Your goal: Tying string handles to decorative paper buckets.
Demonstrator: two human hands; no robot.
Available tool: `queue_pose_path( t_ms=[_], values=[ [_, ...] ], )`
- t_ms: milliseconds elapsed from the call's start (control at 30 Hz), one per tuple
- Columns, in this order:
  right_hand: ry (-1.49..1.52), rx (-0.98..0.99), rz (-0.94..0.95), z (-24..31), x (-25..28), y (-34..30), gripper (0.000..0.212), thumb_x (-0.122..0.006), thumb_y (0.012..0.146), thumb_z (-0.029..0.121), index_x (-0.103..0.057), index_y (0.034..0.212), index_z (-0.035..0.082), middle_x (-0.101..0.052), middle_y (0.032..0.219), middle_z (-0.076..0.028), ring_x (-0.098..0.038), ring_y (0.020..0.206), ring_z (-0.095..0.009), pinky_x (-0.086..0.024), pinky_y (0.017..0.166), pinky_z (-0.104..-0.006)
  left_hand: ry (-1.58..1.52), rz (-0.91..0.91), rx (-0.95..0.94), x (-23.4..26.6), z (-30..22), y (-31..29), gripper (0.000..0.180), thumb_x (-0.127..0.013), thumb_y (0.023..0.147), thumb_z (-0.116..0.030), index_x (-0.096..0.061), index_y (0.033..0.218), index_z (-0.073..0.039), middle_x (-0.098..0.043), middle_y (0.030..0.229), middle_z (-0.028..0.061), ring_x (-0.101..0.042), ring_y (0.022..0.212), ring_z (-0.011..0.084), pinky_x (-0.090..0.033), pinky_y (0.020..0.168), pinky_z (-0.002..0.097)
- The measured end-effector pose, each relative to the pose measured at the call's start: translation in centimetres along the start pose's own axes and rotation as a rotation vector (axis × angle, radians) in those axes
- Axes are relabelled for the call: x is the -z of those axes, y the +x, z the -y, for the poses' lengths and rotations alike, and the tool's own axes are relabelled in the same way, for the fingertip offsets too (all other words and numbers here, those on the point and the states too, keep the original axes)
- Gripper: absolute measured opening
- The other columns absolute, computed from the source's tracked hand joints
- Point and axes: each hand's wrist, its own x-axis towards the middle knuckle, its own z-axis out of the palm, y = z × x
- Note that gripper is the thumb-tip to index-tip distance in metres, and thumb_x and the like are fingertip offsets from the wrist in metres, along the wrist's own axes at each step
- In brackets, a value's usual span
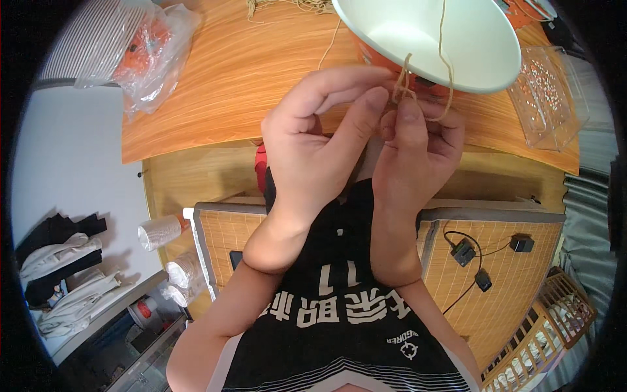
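Observation:
A thin tan cord (442, 51) hangs over the pale inside of a large paper bucket (480, 39) and loops down to my hands. My right hand (415, 147) pinches the cord between thumb and bent fingers. Just above its thumb tip the cord makes a small loop that stands up in front of the bucket's rim. From the left, my left hand (320, 124) reaches to this loop, thumb and forefinger closed at its side. Both hands are raised over the near edge of the wooden table (255, 72).
A clear plastic bag (166, 55) with white stacked lids and orange pieces lies at the table's left. More tan cord (290, 6) is bunched at the far edge. At right sits a clear plastic box (542, 98) with small beads. Black adapters (464, 251) rest on a mat behind me.

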Motion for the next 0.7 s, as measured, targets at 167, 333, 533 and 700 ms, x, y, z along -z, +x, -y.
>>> queue_pose_path(
  t_ms=[167,333,533,700],
  values=[
    [0.094,-0.019,0.023,-0.28,0.18,0.0,0.01,-0.064,0.09,-0.004,-0.058,0.097,0.0,-0.065,0.093,-0.011,-0.054,0.068,-0.012,-0.043,0.056,-0.0253,-0.088,-0.021,-0.027,0.18,0.62,0.07,0.019,-0.066,0.088,0.008,-0.063,0.106,0.004,-0.071,0.099,0.0098,-0.068,0.091,0.0121,-0.053,0.081,0.0226],
    [0.1,-0.007,0.039,-0.43,0.06,-0.1,0.012,-0.067,0.088,-0.004,-0.061,0.099,-0.001,-0.068,0.095,-0.01,-0.063,0.081,-0.013,-0.053,0.07,-0.0246,-0.144,-0.02,-0.008,0.08,0.65,-0.16,0.019,-0.066,0.087,0.009,-0.063,0.105,0.004,-0.071,0.099,0.0095,-0.068,0.091,0.0119,-0.053,0.082,0.0226],
    [0.053,0.066,0.101,-0.24,0.12,-0.22,0.016,-0.068,0.087,-0.005,-0.062,0.102,-0.003,-0.069,0.097,-0.012,-0.067,0.088,-0.015,-0.056,0.08,-0.0256,0.015,-0.022,-0.072,0.11,0.32,0.05,0.019,-0.069,0.084,0.009,-0.062,0.101,0.004,-0.071,0.097,0.009,-0.068,0.091,0.0118,-0.052,0.08,0.0215],
    [-0.146,0.176,0.096,-0.23,-0.01,-0.23,0.016,-0.066,0.088,-0.008,-0.06,0.103,-0.005,-0.068,0.097,-0.014,-0.067,0.087,-0.017,-0.056,0.08,-0.0261,0.109,-0.039,-0.13,-0.03,-0.17,0.4,0.022,-0.073,0.078,0.008,-0.065,0.097,0.001,-0.072,0.089,0.0074,-0.069,0.082,0.0122,-0.053,0.075,0.0231]
  ],
)
